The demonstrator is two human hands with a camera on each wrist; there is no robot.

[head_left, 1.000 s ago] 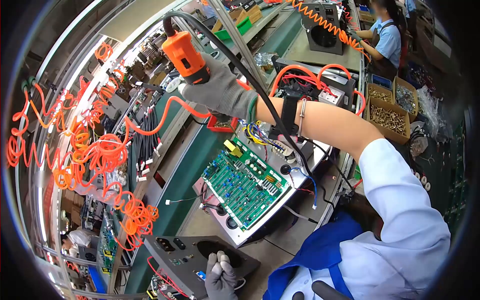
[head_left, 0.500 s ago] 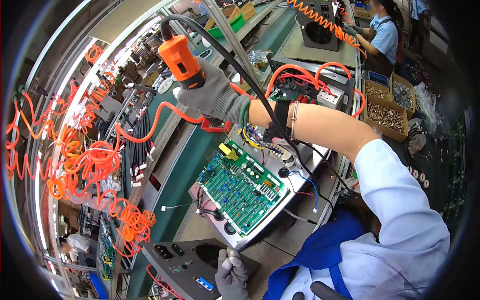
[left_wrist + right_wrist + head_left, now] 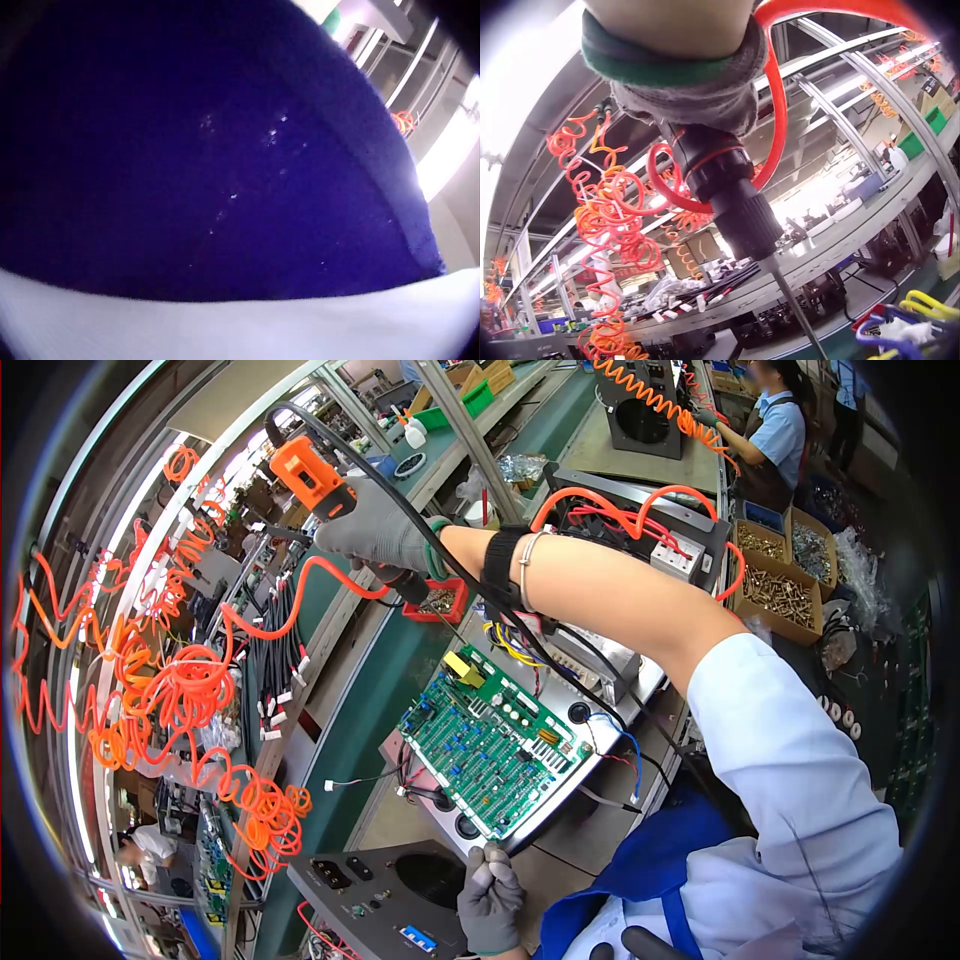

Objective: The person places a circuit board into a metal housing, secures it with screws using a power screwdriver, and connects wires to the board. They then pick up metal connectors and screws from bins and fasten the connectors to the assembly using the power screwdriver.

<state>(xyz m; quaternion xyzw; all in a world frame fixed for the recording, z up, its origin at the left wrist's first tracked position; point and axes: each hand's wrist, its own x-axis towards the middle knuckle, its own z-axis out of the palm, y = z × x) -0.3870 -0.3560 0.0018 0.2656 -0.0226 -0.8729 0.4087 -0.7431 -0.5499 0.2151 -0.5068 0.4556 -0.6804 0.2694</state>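
Observation:
My gloved right hand [image 3: 380, 525] grips an orange and black power screwdriver [image 3: 305, 472], with a cable from its back end. In the right wrist view, its ribbed black chuck [image 3: 746, 221] and long metal bit [image 3: 799, 311] point downward. The chuck end overlaps a red tray [image 3: 462, 600] of small metal parts in the head view. My gloved left hand [image 3: 490, 905] is bent with fingertips gathered, near the front edge of a metal chassis. No held thing shows there. A green circuit board [image 3: 490, 750] lies on that chassis. Blue cloth [image 3: 210, 165] fills the left wrist view.
A dark panel with a round opening [image 3: 385, 895] stands at front left. Orange coiled hoses [image 3: 185, 690] hang at left. Behind the chassis, another unit carries thick red cables [image 3: 590, 500]. Boxes of screws [image 3: 775, 595] stand at right. Another person [image 3: 775, 435] works farther back.
My right hand and the screwdriver have moved left, and the chuck has come into view over the red tray. My left hand has shifted right and up toward the chassis edge.

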